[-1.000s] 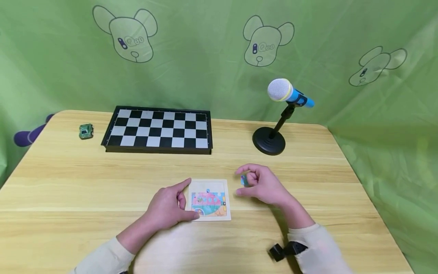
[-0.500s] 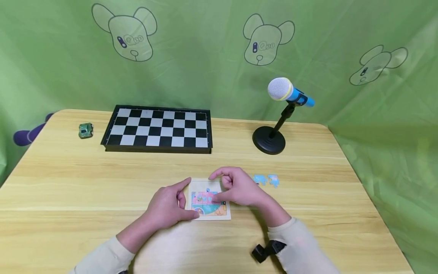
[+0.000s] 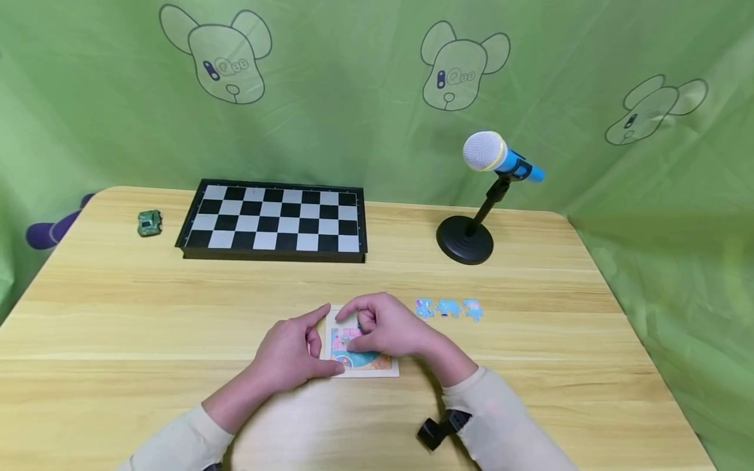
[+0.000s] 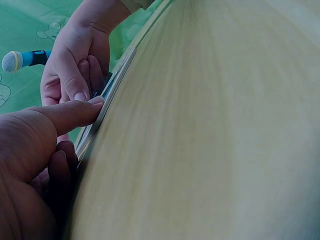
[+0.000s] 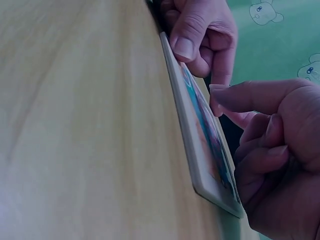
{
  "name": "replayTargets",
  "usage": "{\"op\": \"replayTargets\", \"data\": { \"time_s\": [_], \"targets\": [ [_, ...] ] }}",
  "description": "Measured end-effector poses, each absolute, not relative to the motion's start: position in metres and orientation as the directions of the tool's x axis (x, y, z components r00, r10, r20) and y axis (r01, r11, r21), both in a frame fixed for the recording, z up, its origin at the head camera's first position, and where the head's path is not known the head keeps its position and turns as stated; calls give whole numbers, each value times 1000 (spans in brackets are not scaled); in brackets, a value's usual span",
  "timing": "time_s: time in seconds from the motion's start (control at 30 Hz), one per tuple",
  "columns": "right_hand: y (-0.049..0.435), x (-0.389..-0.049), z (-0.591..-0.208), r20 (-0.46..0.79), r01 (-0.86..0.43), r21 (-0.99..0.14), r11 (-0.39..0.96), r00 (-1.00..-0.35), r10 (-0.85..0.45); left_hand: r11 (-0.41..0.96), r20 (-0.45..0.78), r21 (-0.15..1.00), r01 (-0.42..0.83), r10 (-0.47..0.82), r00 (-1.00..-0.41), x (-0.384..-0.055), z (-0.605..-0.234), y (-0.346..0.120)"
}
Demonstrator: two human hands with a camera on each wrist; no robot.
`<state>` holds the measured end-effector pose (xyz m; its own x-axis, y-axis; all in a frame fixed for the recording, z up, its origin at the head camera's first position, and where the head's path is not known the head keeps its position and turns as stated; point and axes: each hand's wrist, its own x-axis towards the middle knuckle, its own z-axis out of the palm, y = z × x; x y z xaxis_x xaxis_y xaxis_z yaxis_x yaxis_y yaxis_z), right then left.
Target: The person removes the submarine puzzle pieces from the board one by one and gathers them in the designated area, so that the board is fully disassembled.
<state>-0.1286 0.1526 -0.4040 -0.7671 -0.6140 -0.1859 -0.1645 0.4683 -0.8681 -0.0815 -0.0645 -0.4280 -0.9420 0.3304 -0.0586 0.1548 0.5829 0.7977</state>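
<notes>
A small jigsaw puzzle (image 3: 370,373) with a pale frame lies on the table, its lower part filled with a pink, teal and orange picture. At its left side my left hand (image 3: 292,356) holds the frame, index finger at the top-left corner and thumb on the lower edge. Over the picture reaches my right hand (image 3: 385,327), thumb and index finger apart, the other fingers folded in. No piece shows between them; the hand covers much of the puzzle. Three loose blue puzzle pieces (image 3: 449,308) lie in a row to the right, beyond the right wrist.
Behind the puzzle is a black-and-white checkerboard (image 3: 273,222). A small green toy car (image 3: 150,223) sits at the far left. Toward the back right stands a blue microphone (image 3: 501,157) on a black stand (image 3: 465,240). Green cloth (image 3: 353,98) hangs behind the wooden table (image 3: 147,314).
My right hand has moved left from beside the loose pieces to above the puzzle, uncovering all three pieces. My left hand has kept its hold on the frame.
</notes>
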Motion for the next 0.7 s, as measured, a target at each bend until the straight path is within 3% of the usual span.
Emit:
{"op": "replayTargets", "data": {
  "time_s": [0.7],
  "targets": [
    [144, -128, -405, -269, -138, -820, 555, -763, -587, 574, -70, 807, 138, 326, -943, -82, -427, -64]
  ]
}}
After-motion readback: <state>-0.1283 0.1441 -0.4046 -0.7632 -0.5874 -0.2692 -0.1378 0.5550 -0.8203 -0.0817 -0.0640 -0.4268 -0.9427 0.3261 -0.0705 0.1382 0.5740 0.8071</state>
